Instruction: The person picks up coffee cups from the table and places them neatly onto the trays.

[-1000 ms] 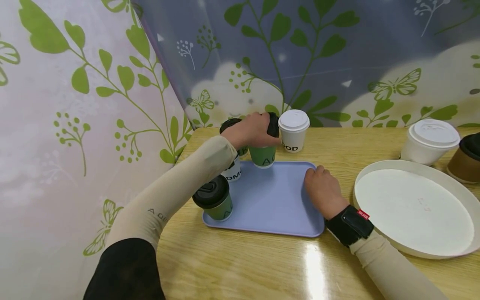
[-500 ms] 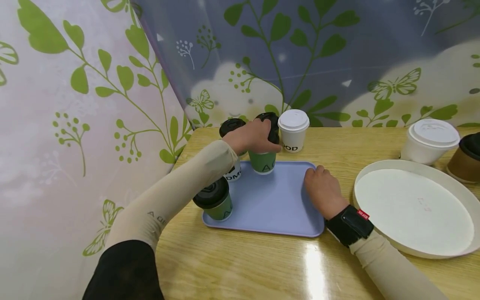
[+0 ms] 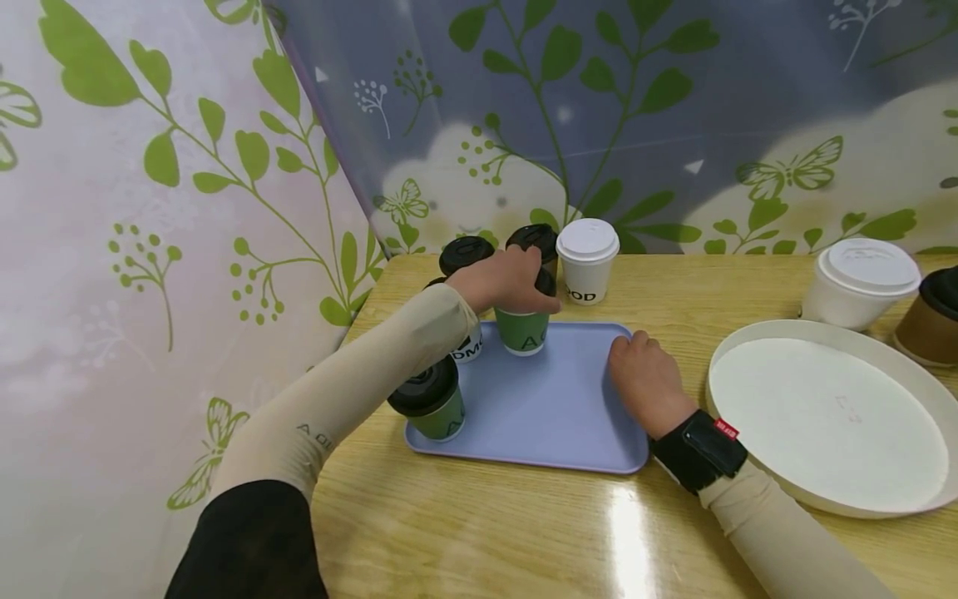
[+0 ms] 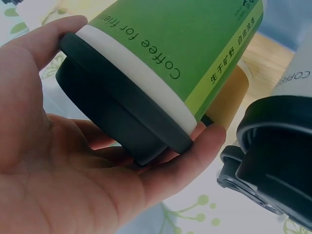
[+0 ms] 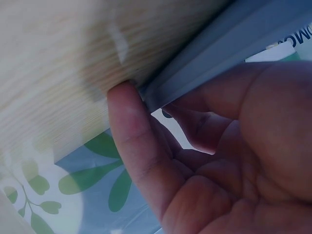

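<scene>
My left hand point(image 3: 509, 283) grips a green paper coffee cup point(image 3: 522, 333) by its black lid, fingers and thumb around the lid's sides in the left wrist view. The cup is upright over the back-left part of a lilac tray point(image 3: 554, 416). My right hand point(image 3: 649, 383) pinches the tray's right rim; in the right wrist view a finger point(image 5: 134, 126) lies along the outer edge. A second green cup point(image 3: 440, 418) with a black lid stands on the tray's front-left corner. Between them is a white lettered cup point(image 3: 470, 345), partly hidden by my left arm.
Behind the tray stand two black-lidded cups, one lid point(image 3: 466, 252) left of the other point(image 3: 533, 240), and a white-lidded cup point(image 3: 587, 266). To the right are a round white tray point(image 3: 722, 358), a white cup point(image 3: 853, 287) and a brown cup point(image 3: 931, 324). A patterned wall borders the left and back.
My left hand has brought the green cup slightly nearer and lower over the tray, uncovering the black-lidded cup behind it. The right hand stays at the tray's rim.
</scene>
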`<state>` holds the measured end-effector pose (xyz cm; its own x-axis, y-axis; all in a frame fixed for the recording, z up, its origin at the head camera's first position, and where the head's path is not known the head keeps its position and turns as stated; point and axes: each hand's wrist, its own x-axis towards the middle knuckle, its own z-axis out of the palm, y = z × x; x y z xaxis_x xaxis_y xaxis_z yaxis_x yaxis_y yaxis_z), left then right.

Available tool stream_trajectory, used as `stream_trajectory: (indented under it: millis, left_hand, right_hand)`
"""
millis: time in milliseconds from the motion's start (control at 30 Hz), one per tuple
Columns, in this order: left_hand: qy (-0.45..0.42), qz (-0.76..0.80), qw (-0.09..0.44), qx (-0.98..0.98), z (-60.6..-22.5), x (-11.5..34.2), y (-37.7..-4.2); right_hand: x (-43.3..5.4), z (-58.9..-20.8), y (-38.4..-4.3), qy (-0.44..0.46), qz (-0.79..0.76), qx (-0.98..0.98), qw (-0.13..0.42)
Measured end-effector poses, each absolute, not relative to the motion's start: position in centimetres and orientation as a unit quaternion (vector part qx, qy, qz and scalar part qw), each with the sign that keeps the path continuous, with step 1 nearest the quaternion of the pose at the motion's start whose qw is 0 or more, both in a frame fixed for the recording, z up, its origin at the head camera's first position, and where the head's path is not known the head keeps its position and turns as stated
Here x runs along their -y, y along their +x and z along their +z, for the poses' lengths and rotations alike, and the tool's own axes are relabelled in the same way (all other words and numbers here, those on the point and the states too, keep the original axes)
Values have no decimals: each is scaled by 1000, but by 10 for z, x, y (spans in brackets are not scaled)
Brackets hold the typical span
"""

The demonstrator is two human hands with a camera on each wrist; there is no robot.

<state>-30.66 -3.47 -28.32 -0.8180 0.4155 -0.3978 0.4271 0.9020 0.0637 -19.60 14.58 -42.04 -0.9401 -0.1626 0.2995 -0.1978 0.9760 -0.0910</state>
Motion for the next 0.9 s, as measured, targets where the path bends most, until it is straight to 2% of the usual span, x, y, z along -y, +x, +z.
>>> stream_trajectory:
  millis: [167, 767, 900]
  left_hand:
    - [218, -16, 206, -954, -285, 36, -306]
    - [217, -21, 215, -952, -288, 37, -307]
    - [214, -18, 219, -952, -288, 37, -308]
  right_hand:
    - [-146, -420, -196, 91, 59, 984, 138]
    - [-145, -422, -196, 95, 65, 978, 172]
    - [-145, -421, -196, 92, 67, 980, 161]
